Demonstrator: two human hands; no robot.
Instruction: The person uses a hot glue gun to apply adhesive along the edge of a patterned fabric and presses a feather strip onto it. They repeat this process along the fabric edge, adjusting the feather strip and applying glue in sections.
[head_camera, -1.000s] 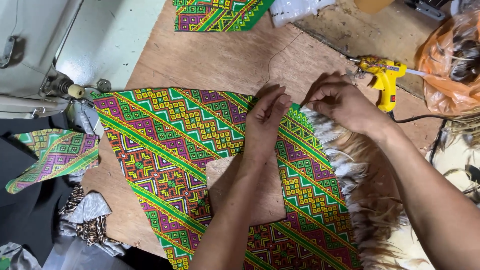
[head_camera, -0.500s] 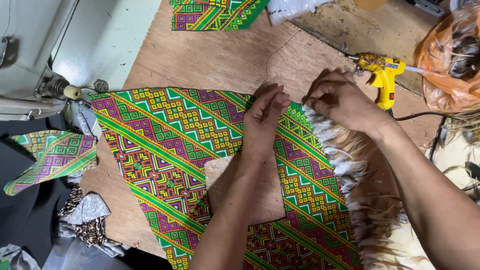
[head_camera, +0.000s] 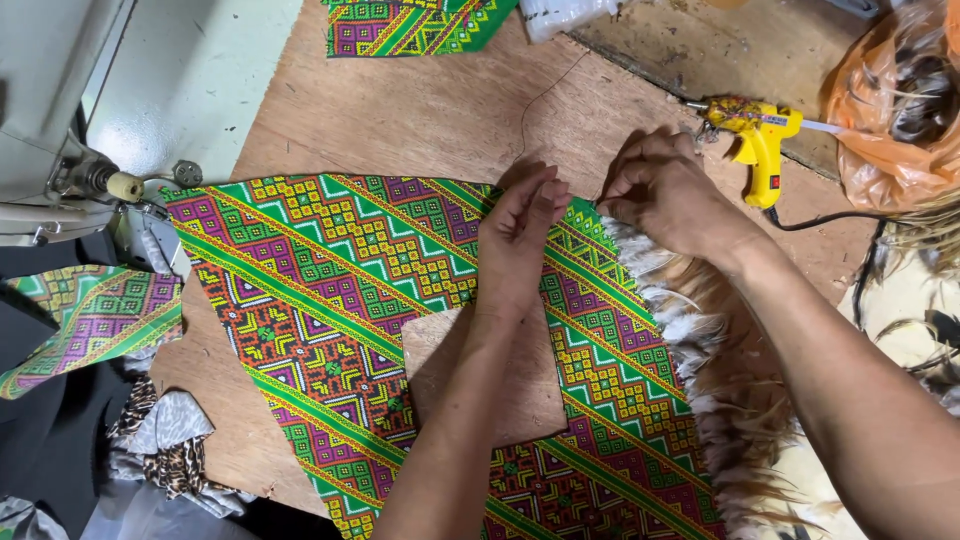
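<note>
A large piece of bright patterned fabric (head_camera: 330, 270) in green, purple, orange and yellow lies flat on a wooden board (head_camera: 420, 110). A row of white and brown feathers (head_camera: 700, 340) runs along its right edge. My left hand (head_camera: 520, 235) rests on the fabric's upper edge, fingers together and pressing down. My right hand (head_camera: 665, 190) sits just right of it, fingers pinched at the top of the feather row. A square gap in the fabric (head_camera: 440, 350) shows bare wood under my left forearm.
A yellow glue gun (head_camera: 760, 140) lies at the upper right with its black cord. An orange plastic bag (head_camera: 890, 100) of feathers is at the far right. A sewing machine (head_camera: 70, 120) stands at the left. More patterned scraps (head_camera: 420, 25) lie at the top and at the left (head_camera: 90, 320).
Both hands have stayed at the fabric's upper edge, shifting only slightly. The fabric has not moved.
</note>
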